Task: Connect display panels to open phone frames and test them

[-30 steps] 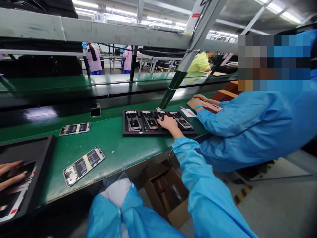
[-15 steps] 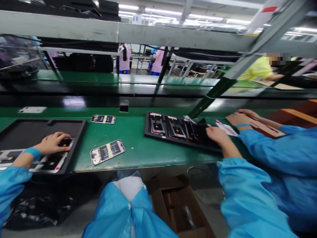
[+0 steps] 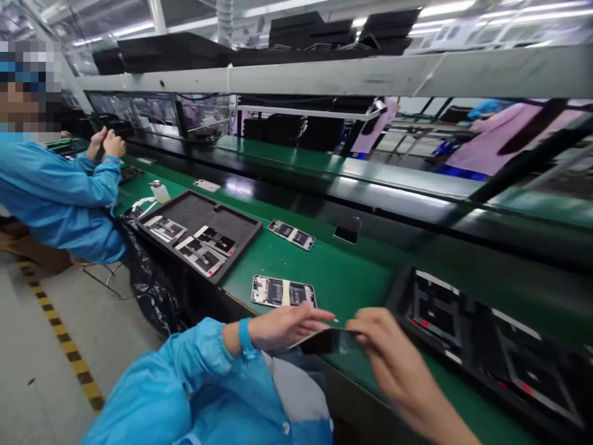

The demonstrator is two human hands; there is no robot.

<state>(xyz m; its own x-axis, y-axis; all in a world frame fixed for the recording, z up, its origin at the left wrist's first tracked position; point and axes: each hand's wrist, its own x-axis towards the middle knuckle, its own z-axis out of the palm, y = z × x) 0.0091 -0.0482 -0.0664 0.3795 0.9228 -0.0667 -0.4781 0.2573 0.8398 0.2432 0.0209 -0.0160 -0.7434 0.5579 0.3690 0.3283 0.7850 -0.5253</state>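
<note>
In front of my body, over the table's front edge, is a thin dark phone screen [image 3: 319,342]. My left hand [image 3: 290,326] holds its left side, fingers stretched along the top. The fingers of my right hand [image 3: 386,343] pinch its right corner; a clear, film-like patch shows beside them, too blurred to make out. Just behind my left hand lies an opened phone body [image 3: 283,292] with a pale strip across its battery. A second phone body [image 3: 291,235] lies farther back on the green table.
A black foam tray [image 3: 252,230] holding several screen panels sits to the left; another tray [image 3: 399,295] with panels is at the right. A small bottle [image 3: 160,191], a white plate [image 3: 206,185] and a dark rectangular part [image 3: 347,229] lie farther back. A co-worker [image 3: 60,185] sits at left.
The view has swung left. My left hand has left the left tray and my right hand the right tray; both now meet in front of me on a phone screen.
</note>
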